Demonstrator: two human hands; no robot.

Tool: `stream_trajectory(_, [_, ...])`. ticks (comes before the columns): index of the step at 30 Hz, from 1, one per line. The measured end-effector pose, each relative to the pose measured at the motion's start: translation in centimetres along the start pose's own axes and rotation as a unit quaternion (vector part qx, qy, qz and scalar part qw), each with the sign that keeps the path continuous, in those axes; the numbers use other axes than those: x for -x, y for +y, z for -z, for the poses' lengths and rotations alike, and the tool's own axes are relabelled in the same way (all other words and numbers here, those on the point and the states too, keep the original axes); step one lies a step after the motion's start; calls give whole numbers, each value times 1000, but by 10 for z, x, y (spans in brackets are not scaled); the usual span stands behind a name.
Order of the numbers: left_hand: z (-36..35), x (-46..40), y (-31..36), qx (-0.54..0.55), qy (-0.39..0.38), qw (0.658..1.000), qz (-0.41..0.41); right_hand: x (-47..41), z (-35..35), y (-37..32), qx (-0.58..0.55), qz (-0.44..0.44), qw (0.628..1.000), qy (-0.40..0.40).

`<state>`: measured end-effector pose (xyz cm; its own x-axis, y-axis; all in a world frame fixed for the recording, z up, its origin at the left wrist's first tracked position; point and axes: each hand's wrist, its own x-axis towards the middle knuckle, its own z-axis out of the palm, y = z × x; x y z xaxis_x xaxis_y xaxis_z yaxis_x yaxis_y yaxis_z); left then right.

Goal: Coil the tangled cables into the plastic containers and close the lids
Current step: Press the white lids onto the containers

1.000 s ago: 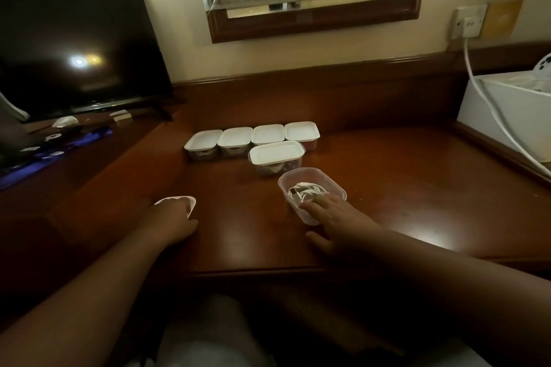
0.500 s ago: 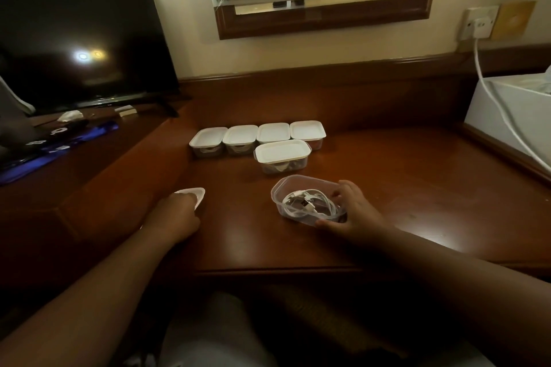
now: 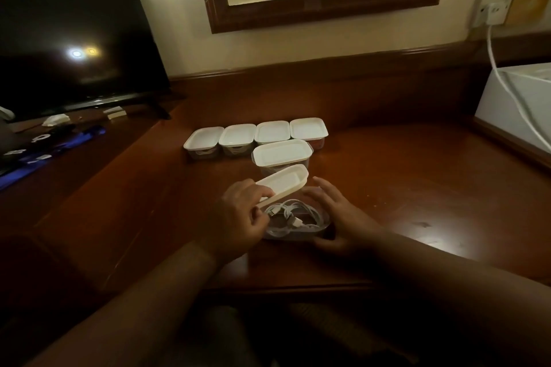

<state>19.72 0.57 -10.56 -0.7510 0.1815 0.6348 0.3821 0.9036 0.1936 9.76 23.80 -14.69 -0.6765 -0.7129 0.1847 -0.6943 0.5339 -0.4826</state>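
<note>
left hand (image 3: 238, 217): fingers curled, gripping tilted white lid (image 3: 283, 185) by its near-left end | open container (image 3: 298, 231): coiled white cable (image 3: 293, 214) inside, under lid, between both hands | right hand (image 3: 343, 217): fingers spread, loose, at container's right wall, contact unclear

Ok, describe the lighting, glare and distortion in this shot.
Head view: dim and warm; two lamp reflections glare on the dark TV screen; a sheen lies on the desk at right; wide-angle bending curves the desk's back rail; forearms fall into shadow, while the white lid stays bright.
</note>
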Motion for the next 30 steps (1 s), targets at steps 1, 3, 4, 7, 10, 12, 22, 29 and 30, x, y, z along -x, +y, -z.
stream_trajectory(1, [-5,-2,0,5,5,1000,4,2,-2,-1,41,25,999,17])
stream_trajectory(3, [-14,-4,-3,12,11,1000,17,5,-4,-3,111,65,991,46])
stream_trajectory(4, [-18,-5,-6,17,14,999,26,5,-4,-5,125,71,988,50])
stream_trajectory(7, [-28,-9,-13,20,20,998,54,4,-4,-5,103,52,992,43])
stream_trajectory(10, [-36,-11,-19,10,20,997,71,4,-7,-3,99,104,987,71])
stream_trajectory(12, [-40,-12,-22,9,21,997,78,4,-8,-2,112,156,977,92])
stream_trajectory(22, [-49,-14,-23,54,21,994,88,0,-7,1,120,125,984,41])
stream_trajectory(29, [-51,-7,-14,14,4,1000,4,5,-3,-4,69,89,993,28])
stream_trajectory(30, [-53,-6,-14,12,4,1000,0,5,-3,-3,57,89,994,36])
